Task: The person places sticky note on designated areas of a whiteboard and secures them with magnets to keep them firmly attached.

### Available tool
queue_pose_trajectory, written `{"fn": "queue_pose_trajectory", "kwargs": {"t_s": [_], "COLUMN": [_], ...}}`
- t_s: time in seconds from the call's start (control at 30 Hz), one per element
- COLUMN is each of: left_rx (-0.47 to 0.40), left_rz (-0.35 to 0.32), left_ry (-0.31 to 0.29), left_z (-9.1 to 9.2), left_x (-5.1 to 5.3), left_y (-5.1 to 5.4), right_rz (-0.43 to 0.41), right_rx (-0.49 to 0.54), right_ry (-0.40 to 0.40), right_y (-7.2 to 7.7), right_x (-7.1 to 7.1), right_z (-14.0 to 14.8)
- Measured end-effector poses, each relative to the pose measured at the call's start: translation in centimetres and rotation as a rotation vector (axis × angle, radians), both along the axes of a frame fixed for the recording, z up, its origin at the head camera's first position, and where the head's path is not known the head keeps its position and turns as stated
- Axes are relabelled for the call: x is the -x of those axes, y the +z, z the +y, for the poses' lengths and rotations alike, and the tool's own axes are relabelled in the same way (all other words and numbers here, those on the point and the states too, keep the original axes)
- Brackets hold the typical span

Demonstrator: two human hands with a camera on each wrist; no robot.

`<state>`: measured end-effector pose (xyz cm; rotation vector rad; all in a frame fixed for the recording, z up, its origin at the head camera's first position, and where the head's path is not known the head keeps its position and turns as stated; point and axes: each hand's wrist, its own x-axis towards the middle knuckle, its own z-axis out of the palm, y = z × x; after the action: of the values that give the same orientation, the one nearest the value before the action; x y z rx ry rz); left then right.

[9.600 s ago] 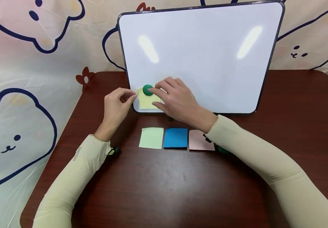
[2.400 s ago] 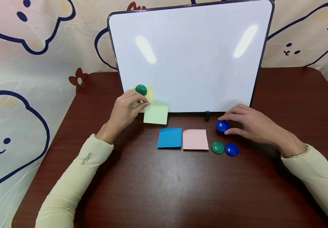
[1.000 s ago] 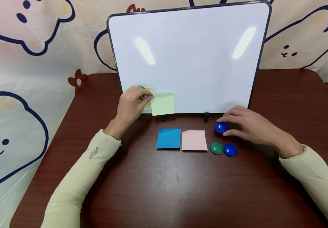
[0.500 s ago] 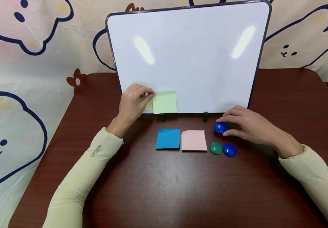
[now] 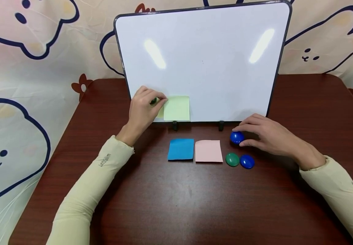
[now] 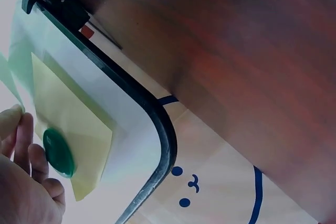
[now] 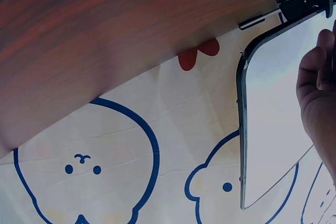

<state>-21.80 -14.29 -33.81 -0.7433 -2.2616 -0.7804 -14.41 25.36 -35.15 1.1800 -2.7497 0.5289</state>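
My left hand [image 5: 142,108] pinches the upper left corner of a pale green sticky note [image 5: 177,109] between thumb and fingertips. That note stands at the lower left of the whiteboard [image 5: 213,64], its right neighbour being a yellow sticky note's edge in the head view. In the left wrist view the yellow sticky note [image 6: 86,124] shows fully, under a round green magnet [image 6: 59,153]; my hand mostly hides both from the head camera. My right hand [image 5: 268,136] grips a round blue magnet [image 5: 236,137] by its sides, low over the table, right of the board's feet.
A blue sticky note [image 5: 181,149] and a pink sticky note [image 5: 208,151] lie on the dark wooden table [image 5: 176,204]. Right of them lie a green magnet [image 5: 232,159] and a second blue magnet [image 5: 247,161]. Behind the board hangs a printed curtain [image 5: 17,78].
The left hand has gone from the yellow note and green magnet to the pale green note, lifting it off the table and up to the board. The right hand now holds a blue magnet.
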Motion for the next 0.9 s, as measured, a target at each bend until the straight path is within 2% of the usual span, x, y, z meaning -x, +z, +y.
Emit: {"fn": "queue_pose_trajectory", "kwargs": {"t_s": [0.47, 0.9], "left_rx": [-0.010, -0.004], "left_rz": [-0.039, -0.037], "left_ry": [0.044, 0.064], "left_z": [0.44, 0.56], "left_x": [0.11, 0.13], "left_y": [0.22, 0.21], "right_rz": [0.007, 0.016], "right_rx": [0.004, 0.009], "right_ry": [0.013, 0.013], "right_y": [-0.11, -0.08], "right_x": [0.07, 0.17], "right_z": [-0.03, 0.00]}}
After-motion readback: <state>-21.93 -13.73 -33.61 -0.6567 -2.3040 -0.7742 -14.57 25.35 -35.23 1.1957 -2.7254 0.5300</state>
